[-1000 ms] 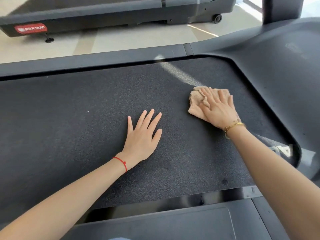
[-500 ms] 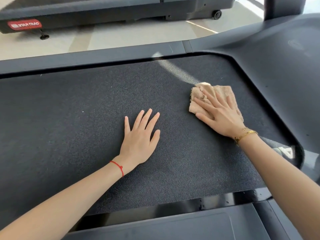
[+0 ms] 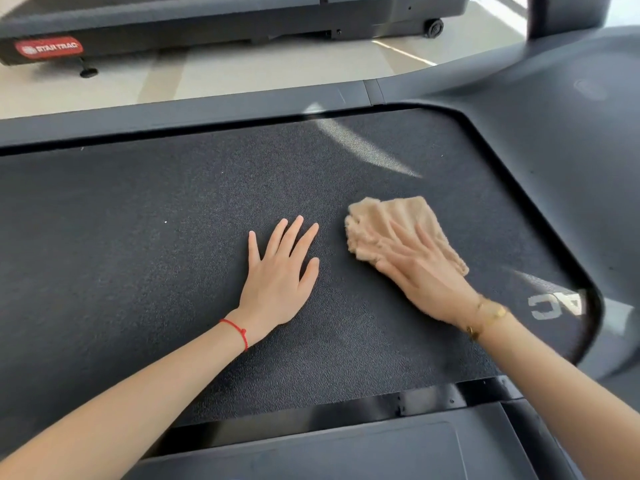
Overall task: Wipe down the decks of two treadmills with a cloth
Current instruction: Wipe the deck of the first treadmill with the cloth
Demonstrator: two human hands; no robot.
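cloth (image 3: 398, 220) nearer left hand (image 3: 280, 282) (seemingly blurred)

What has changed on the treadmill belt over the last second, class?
The right hand has slid the cloth along the belt toward the left hand, pressing it flat throughout. The left hand has stayed flat on the belt.

Both hands lie on the belt (image 3: 138, 237): the left hand (image 3: 277, 282) flat at the middle, the right hand (image 3: 422, 275) just beside it, on the cloth (image 3: 388, 220). Beyond the far rail (image 3: 173, 116), across the floor (image 3: 242, 71), stands a second treadmill (image 3: 207, 19).
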